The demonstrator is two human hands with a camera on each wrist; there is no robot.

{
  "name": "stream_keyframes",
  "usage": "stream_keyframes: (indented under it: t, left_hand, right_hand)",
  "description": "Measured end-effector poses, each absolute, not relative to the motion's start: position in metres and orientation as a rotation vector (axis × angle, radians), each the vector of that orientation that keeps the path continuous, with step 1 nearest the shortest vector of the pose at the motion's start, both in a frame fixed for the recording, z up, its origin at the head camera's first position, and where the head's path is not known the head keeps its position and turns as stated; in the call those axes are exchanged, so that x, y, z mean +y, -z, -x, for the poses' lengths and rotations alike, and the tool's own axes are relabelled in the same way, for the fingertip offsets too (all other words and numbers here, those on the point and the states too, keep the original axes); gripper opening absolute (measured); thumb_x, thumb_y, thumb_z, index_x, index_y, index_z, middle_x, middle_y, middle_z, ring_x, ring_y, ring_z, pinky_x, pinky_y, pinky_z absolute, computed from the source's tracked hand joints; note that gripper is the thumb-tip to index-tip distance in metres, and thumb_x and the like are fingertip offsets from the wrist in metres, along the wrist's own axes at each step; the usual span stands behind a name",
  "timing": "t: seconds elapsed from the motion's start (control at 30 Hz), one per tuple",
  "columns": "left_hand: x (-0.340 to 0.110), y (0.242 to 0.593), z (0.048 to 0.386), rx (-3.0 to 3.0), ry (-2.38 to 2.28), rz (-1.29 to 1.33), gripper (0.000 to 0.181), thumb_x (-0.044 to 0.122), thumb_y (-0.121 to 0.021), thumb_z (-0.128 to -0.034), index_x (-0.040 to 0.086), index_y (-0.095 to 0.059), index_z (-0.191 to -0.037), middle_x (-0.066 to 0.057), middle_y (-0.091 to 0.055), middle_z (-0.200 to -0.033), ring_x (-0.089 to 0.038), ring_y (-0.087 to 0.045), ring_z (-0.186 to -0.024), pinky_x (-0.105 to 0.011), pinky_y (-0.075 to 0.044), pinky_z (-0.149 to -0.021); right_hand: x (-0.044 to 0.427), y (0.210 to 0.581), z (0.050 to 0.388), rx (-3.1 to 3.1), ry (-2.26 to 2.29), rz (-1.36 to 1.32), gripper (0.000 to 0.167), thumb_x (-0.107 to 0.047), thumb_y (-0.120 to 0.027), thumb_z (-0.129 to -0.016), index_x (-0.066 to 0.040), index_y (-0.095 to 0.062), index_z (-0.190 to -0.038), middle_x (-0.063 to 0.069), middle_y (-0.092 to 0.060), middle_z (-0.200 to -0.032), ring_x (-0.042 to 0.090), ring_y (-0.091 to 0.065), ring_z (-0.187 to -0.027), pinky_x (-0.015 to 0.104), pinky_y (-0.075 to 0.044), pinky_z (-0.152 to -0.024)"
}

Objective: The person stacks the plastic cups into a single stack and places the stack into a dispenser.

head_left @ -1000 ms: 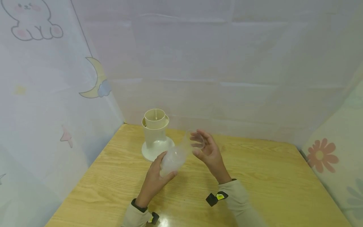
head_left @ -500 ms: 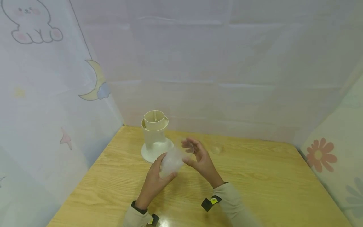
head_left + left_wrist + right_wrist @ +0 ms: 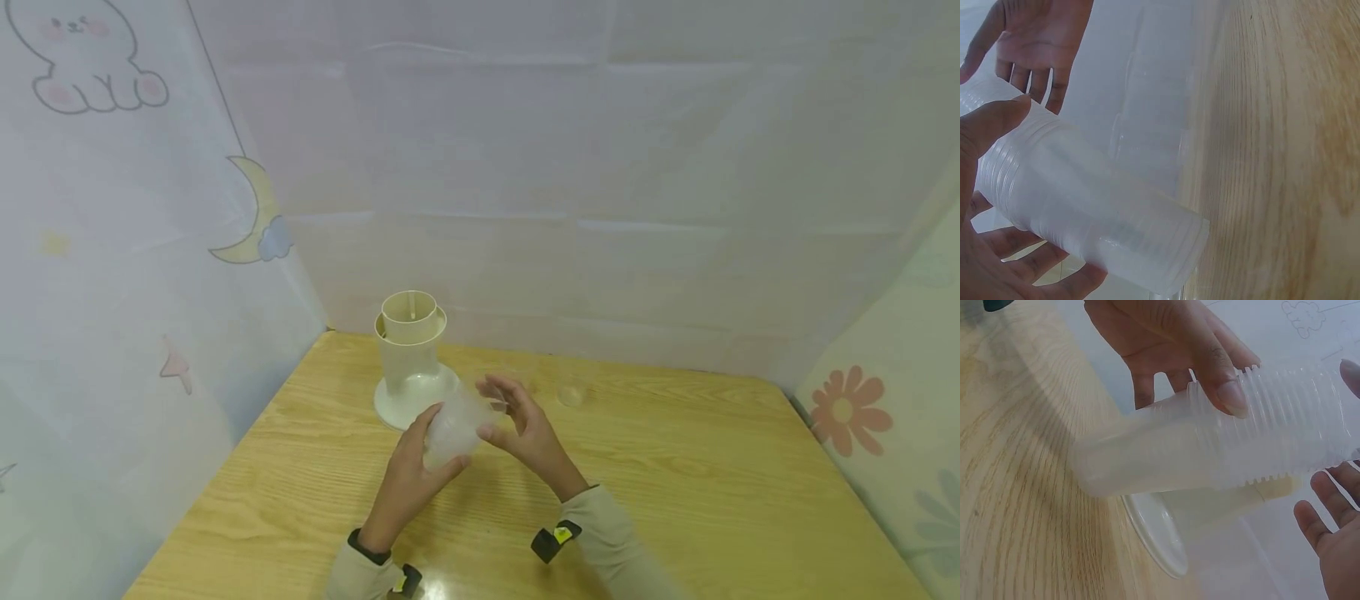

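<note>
A stack of nested clear plastic cups [image 3: 453, 429] lies tilted in my left hand [image 3: 408, 475], whose thumb and fingers grip it from opposite sides. The ribbed row of rims shows in the right wrist view, where the left thumb presses on the cups [image 3: 1141, 453]. At the rim end, my right hand [image 3: 528, 433] holds the last clear cup [image 3: 497, 406], thumb on one side and fingers on the other. That cup's outline is hard to make out. Behind the hands stands a cream-white cup holder [image 3: 408, 362] with a round base and two concentric tubes.
Faint clear cups [image 3: 572, 393] stand on the wooden table [image 3: 675, 467] to the right of the right hand; they show as a tall see-through stack [image 3: 1150, 94] in the left wrist view. Printed cloth walls [image 3: 480, 167] enclose the table's back and sides.
My right hand has moved left and down, bringing its cup against the stack's rim end. The left hand stays in place. The faint cups behind the right hand have come into view.
</note>
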State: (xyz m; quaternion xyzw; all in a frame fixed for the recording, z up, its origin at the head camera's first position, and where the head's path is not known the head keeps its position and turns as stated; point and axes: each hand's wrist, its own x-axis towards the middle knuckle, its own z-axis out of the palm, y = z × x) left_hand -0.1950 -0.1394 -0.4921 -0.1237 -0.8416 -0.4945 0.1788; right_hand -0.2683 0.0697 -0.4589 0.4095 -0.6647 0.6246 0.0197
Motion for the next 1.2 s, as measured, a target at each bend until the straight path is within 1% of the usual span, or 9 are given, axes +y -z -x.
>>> stream_keyframes:
  t: [0.13, 0.33, 0.4, 0.6, 0.7, 0.8, 0.9, 1.03, 1.2]
  left_hand:
    - [-0.139, 0.492, 0.195, -2.389, 1.39, 0.343, 0.08, 0.037, -0.079, -0.0869, 0.012, -0.038, -0.151, -0.016, -0.051, -0.139, -0.032, -0.057, -0.111, -0.049, -0.054, -0.082]
    - [-0.139, 0.492, 0.196, -2.384, 1.378, 0.346, 0.08, 0.036, -0.079, -0.0868, 0.011, -0.038, -0.151, -0.018, -0.051, -0.139, -0.033, -0.057, -0.111, -0.05, -0.053, -0.083]
    - [-0.14, 0.492, 0.197, -2.382, 1.378, 0.345, 0.08, 0.035, -0.079, -0.0866, 0.011, -0.038, -0.151, -0.018, -0.05, -0.139, -0.034, -0.057, -0.111, -0.051, -0.053, -0.083]
    - [-0.139, 0.492, 0.197, -2.387, 1.377, 0.331, 0.08, 0.036, -0.08, -0.0862, 0.013, -0.038, -0.15, -0.018, -0.051, -0.139, -0.034, -0.057, -0.11, -0.051, -0.053, -0.081]
    - [-0.14, 0.494, 0.196, -2.383, 1.378, 0.334, 0.08, 0.036, -0.08, -0.086, 0.013, -0.038, -0.15, -0.019, -0.051, -0.139, -0.035, -0.057, -0.11, -0.051, -0.054, -0.081]
    - [-0.14, 0.494, 0.196, -2.379, 1.376, 0.338, 0.081, 0.036, -0.08, -0.0857, 0.013, -0.038, -0.15, -0.019, -0.05, -0.14, -0.036, -0.057, -0.111, -0.052, -0.054, -0.082]
    - [-0.14, 0.494, 0.197, -2.377, 1.369, 0.339, 0.08, 0.036, -0.08, -0.0859, 0.013, -0.038, -0.15, -0.019, -0.05, -0.14, -0.035, -0.057, -0.112, -0.052, -0.053, -0.082]
    - [-0.14, 0.494, 0.198, -2.371, 1.373, 0.35, 0.08, 0.036, -0.08, -0.086, 0.012, -0.038, -0.15, -0.019, -0.05, -0.141, -0.036, -0.057, -0.112, -0.053, -0.053, -0.082]
    - [-0.141, 0.495, 0.198, -2.362, 1.37, 0.372, 0.081, 0.034, -0.08, -0.0861, 0.011, -0.038, -0.151, -0.021, -0.049, -0.141, -0.038, -0.057, -0.113, -0.054, -0.053, -0.082]
  right_hand:
    - [0.069, 0.462, 0.267, -2.096, -1.95, -1.252, 0.069, -0.001, -0.07, -0.093, 0.002, -0.033, -0.15, 0.019, -0.046, -0.148, 0.035, -0.04, -0.138, 0.036, -0.039, -0.108]
    - [0.07, 0.466, 0.269, -2.139, -1.972, -1.228, 0.069, -0.002, -0.069, -0.093, -0.001, -0.033, -0.151, 0.02, -0.044, -0.15, 0.031, -0.04, -0.14, 0.045, -0.036, -0.11]
    - [0.07, 0.467, 0.269, -2.135, -1.977, -1.236, 0.069, -0.003, -0.069, -0.093, -0.001, -0.033, -0.151, 0.022, -0.043, -0.151, 0.031, -0.04, -0.141, 0.043, -0.036, -0.111]
    - [0.071, 0.47, 0.269, -2.105, -1.996, -1.272, 0.069, -0.006, -0.07, -0.093, -0.002, -0.034, -0.151, 0.022, -0.042, -0.151, 0.036, -0.038, -0.14, 0.032, -0.038, -0.11]
    - [0.072, 0.471, 0.268, -2.1, -2.013, -1.276, 0.069, -0.008, -0.071, -0.093, -0.004, -0.034, -0.151, 0.023, -0.041, -0.151, 0.034, -0.038, -0.14, 0.03, -0.038, -0.109]
    - [0.072, 0.472, 0.269, -2.095, -2.014, -1.271, 0.069, -0.009, -0.072, -0.093, -0.003, -0.035, -0.151, 0.022, -0.042, -0.15, 0.032, -0.04, -0.139, 0.029, -0.039, -0.109]
    - [0.073, 0.471, 0.271, -2.082, -1.996, -1.274, 0.069, -0.009, -0.072, -0.093, -0.002, -0.035, -0.15, 0.021, -0.043, -0.149, 0.032, -0.041, -0.137, 0.032, -0.04, -0.108]
    - [0.075, 0.468, 0.273, -2.054, -1.969, -1.294, 0.068, -0.006, -0.071, -0.093, 0.001, -0.034, -0.15, 0.022, -0.045, -0.147, 0.038, -0.042, -0.135, 0.039, -0.042, -0.107]
    - [0.078, 0.465, 0.275, -2.038, -1.948, -1.295, 0.068, -0.003, -0.071, -0.092, 0.001, -0.034, -0.149, 0.023, -0.044, -0.147, 0.043, -0.041, -0.134, 0.053, -0.041, -0.105]
